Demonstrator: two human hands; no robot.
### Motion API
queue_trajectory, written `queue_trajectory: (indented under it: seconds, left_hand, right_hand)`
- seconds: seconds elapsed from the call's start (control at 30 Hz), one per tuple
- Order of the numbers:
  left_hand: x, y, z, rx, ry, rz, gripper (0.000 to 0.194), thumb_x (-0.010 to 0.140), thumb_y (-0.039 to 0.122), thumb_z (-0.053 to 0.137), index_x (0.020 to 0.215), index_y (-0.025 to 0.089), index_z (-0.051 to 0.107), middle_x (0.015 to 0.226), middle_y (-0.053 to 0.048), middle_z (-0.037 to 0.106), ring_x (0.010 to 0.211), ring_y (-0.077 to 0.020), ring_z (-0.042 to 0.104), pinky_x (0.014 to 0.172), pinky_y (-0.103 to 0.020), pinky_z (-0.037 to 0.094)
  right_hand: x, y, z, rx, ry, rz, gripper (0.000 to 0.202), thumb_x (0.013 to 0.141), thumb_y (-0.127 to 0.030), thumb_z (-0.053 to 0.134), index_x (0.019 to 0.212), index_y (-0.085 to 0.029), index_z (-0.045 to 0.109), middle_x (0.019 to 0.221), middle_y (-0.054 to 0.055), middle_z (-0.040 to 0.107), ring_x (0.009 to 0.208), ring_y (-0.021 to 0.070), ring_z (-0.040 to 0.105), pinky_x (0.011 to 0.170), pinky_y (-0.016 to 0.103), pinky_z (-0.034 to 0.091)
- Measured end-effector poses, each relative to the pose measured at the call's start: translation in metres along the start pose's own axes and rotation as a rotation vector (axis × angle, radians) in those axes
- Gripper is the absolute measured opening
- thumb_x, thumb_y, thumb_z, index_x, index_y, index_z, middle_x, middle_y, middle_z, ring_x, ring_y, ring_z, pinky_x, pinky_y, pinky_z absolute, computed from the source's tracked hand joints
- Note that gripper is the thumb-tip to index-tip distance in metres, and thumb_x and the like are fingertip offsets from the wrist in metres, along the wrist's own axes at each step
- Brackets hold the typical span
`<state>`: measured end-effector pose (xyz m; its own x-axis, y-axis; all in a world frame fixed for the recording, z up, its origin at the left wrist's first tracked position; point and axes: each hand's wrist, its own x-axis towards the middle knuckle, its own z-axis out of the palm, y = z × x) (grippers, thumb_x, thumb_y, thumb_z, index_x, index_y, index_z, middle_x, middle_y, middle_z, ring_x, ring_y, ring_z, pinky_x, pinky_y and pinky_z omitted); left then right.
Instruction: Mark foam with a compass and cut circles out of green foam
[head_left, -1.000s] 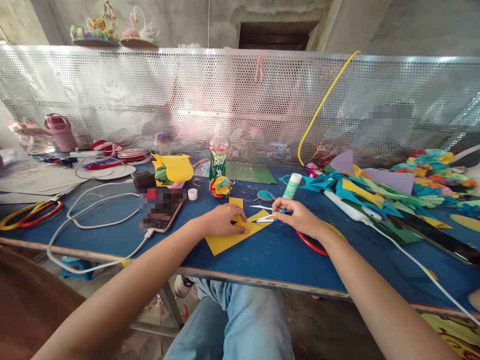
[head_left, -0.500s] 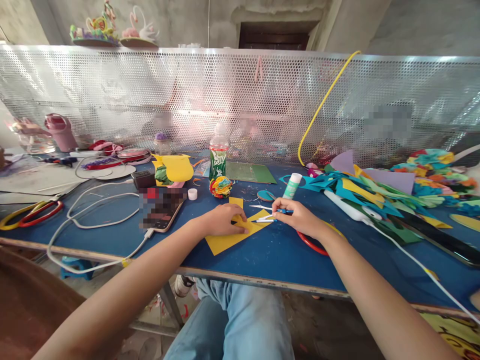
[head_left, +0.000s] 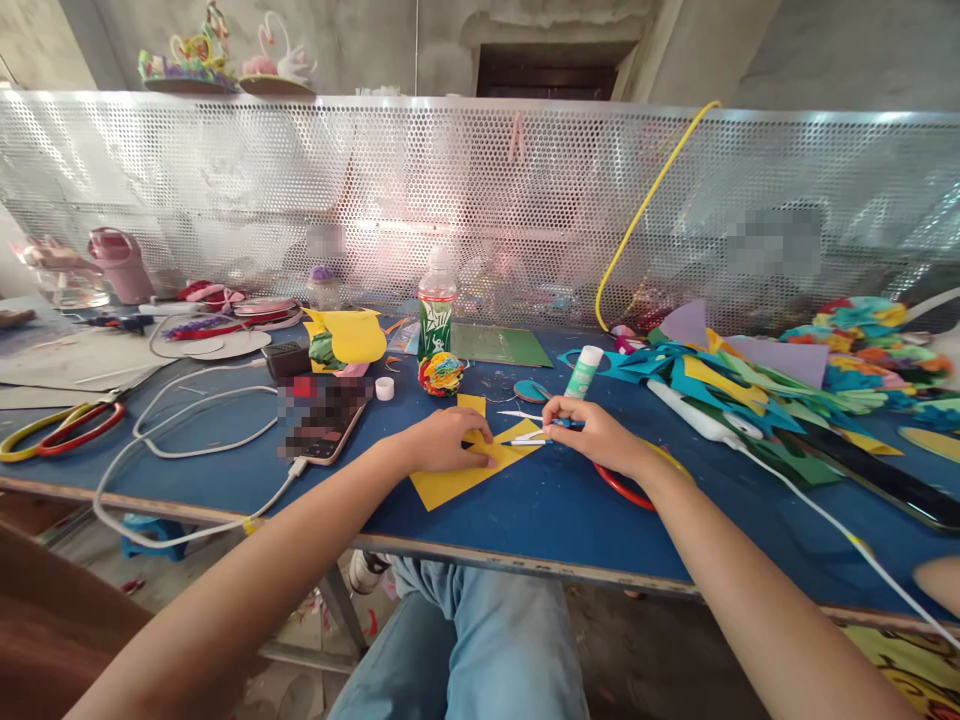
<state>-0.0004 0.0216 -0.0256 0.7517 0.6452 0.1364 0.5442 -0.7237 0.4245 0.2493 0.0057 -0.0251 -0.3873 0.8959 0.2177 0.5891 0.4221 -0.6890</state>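
My left hand point(head_left: 450, 440) rests on a sheet of yellow paper point(head_left: 442, 488), its fingers curled and holding the sheet against the table. A narrow yellow strip point(head_left: 472, 404) shows beyond those fingers. My right hand point(head_left: 592, 432) pinches a thin blue-and-white stick-like tool point(head_left: 566, 424) at the paper's right corner; its exact kind is partly hidden by the fingers. Under that hand lie scissors with red and yellow handles point(head_left: 622, 488). A slim white pen-like stick point(head_left: 521, 442) lies across the paper's corner, close to the right fingertips.
Behind my hands stand a glue stick point(head_left: 583, 372), a paper pompom point(head_left: 441, 374) and a drink bottle point(head_left: 436, 310). At left are a phone point(head_left: 337, 430), a white cable point(head_left: 172, 455) and more scissors point(head_left: 75, 428). Coloured paper scraps point(head_left: 720, 385) and a glue gun-like white tool point(head_left: 694, 412) lie right.
My hands and the yellow paper stay almost in place; the right fingertips shift very slightly. At the right edge, more of another person's skin shows.
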Motion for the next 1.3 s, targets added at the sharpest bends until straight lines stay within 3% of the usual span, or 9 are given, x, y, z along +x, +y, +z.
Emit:
queue_trajectory:
  seconds: [1.3]
  left_hand:
    - [0.0001,-0.0024,0.0015,0.001,0.004,0.026,0.03,0.077,0.043,0.061,0.095,0.019,0.061,0.108,-0.006,0.061,0.101,-0.0223,0.056,0.091,-0.034,0.04]
  right_hand:
    - [0.0008,0.0023,-0.0006,-0.015,0.022,-0.019,0.008,0.075,-0.029,0.051,0.072,-0.022,0.052,0.077,0.001,0.054,0.075,0.0179,0.053,0.072,0.029,0.041]
